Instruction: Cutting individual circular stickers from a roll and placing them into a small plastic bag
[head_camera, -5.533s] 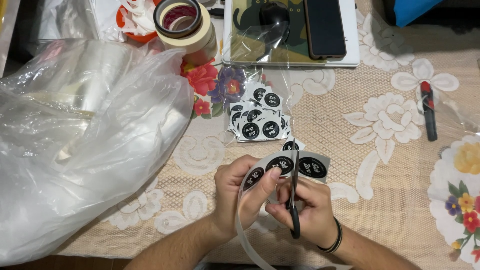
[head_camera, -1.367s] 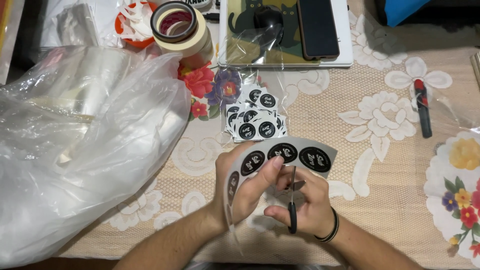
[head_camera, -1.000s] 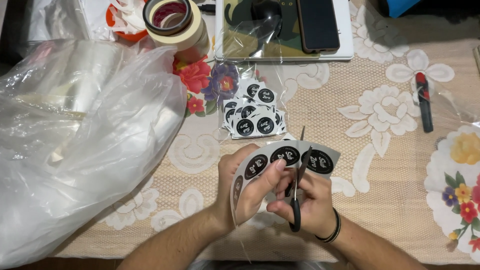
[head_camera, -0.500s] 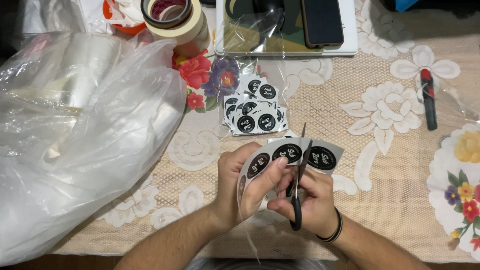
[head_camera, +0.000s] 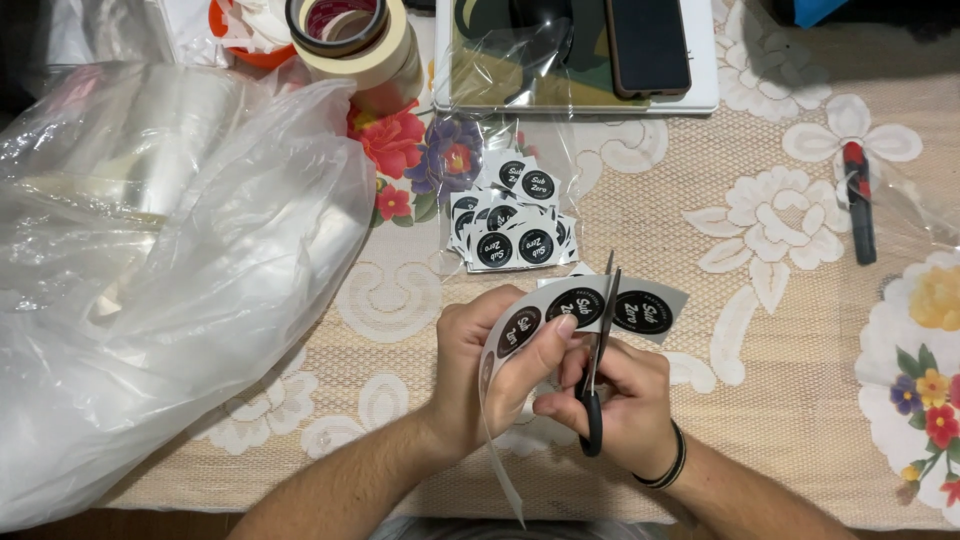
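My left hand (head_camera: 480, 375) holds a curved white strip of round black stickers (head_camera: 545, 320) above the table. My right hand (head_camera: 620, 405) grips black-handled scissors (head_camera: 598, 350), their blades closed through the strip between two stickers. The end sticker (head_camera: 648, 312) sticks out to the right of the blades. A pile of cut sticker squares (head_camera: 512, 228) lies on the tablecloth just beyond my hands.
A large crumpled clear plastic bag (head_camera: 150, 260) fills the left side. Rolls of masking tape (head_camera: 355, 40) stand at the top. A tray with a dark phone (head_camera: 648, 45) lies at the top centre. A red-and-black cutter (head_camera: 858, 200) lies at the right.
The scissors have moved along the strip and now cut between the last two stickers. My hands have stayed in about the same spot.
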